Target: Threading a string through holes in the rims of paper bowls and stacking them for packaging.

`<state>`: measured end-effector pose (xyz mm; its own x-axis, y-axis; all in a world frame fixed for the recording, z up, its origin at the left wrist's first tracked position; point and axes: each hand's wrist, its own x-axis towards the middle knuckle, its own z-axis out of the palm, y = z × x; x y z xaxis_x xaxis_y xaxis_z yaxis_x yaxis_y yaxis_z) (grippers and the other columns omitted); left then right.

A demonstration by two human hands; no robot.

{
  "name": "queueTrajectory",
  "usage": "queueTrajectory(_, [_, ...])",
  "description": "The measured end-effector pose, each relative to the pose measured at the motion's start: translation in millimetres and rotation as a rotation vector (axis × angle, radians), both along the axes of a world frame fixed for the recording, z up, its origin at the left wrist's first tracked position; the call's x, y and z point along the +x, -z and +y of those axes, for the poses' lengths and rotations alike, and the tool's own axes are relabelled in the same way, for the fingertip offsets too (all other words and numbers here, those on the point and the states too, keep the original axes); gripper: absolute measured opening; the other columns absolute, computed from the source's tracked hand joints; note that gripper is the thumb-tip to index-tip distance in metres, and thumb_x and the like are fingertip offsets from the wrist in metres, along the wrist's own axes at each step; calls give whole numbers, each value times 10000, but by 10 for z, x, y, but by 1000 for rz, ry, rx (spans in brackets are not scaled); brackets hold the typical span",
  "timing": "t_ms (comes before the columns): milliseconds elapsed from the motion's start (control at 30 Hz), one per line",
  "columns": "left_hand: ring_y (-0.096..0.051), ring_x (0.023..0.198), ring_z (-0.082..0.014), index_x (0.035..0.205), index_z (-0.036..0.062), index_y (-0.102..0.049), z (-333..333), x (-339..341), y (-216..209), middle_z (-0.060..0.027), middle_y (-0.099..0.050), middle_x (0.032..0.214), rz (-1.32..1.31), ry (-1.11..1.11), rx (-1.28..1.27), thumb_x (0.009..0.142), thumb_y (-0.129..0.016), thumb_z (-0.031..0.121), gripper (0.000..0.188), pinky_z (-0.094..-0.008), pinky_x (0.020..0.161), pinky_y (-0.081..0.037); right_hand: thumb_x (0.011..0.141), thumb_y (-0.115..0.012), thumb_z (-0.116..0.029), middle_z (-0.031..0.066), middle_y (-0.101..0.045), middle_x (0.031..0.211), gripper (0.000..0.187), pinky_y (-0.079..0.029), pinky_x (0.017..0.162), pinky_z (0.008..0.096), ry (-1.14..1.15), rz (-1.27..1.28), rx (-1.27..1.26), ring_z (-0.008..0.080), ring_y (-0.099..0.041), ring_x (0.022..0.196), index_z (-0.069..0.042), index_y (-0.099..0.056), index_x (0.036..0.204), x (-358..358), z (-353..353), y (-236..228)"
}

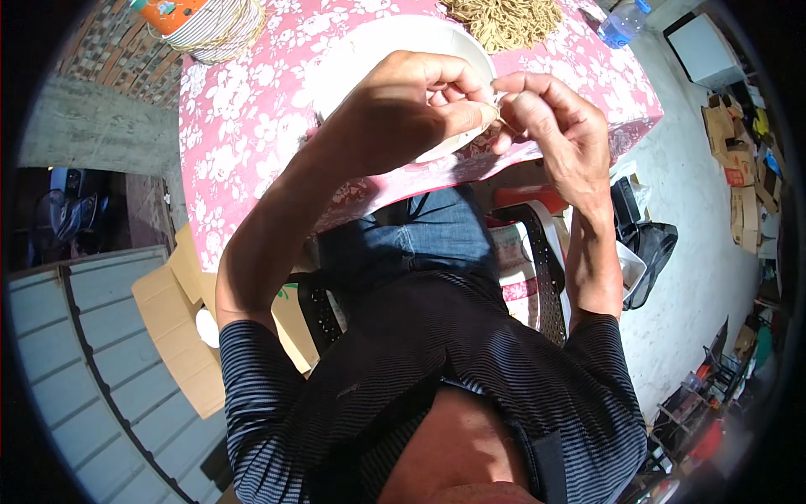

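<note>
"How are the hands posed?"

"Both arms are bending at the elbows, and the hands are facing each other with their fingertips close together. The left hand point(411, 94) is curling its fingers, back of the wrist upward, thumb pointing right. The right hand point(561, 128) is bending its thumb and forefinger toward the left one."

"Is either grip closed?"

"The left grip is pinching a thin tan strand point(501, 120) between thumb and forefinger. I cannot tell whether the right grip is pinching it too; the right fingers are partly curling beside it."

"Where is that strand?"

"It is sitting between the fingertips, above the near right side of a white basin point(357, 52). The basin is resting on the tabletop point(220, 160), which is wearing a pink and white flowered cloth. A pile of tan strands point(508, 23) is lying beyond it."

"Any labels or writing?"

"A clear bottle point(620, 27) with a blue cap is showing a blue label at the far right. A cardboard box point(740, 164) is carrying a red patch. Any print on them is too small to read."
</note>
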<state>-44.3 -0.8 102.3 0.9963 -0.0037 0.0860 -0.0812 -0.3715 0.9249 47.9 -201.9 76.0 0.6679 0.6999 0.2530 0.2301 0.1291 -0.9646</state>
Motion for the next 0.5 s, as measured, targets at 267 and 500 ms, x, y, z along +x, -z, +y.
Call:
queueTrajectory(267, [-720,758,-150,905,-32,-749,-94,-56,41,-121,-737,786,-112,-76,95,896,-758,111,144,-283,702,-575,1043,-629,-95,74,-723,875,158,-560,667,236,-40,-55,-69,106,-686,713,53,-678,1024,8,-51,7])
queueTrajectory(500, [-645,727,-69,973,2,-740,-43,-32,118,-40,-726,808,-234,-54,185,938,-762,129,133,-234,676,-534,1060,-619,-138,74,-717,871,197,-557,669,236,29,82,58,117,-680,692,53,-667,1046,-21,-12,-34])
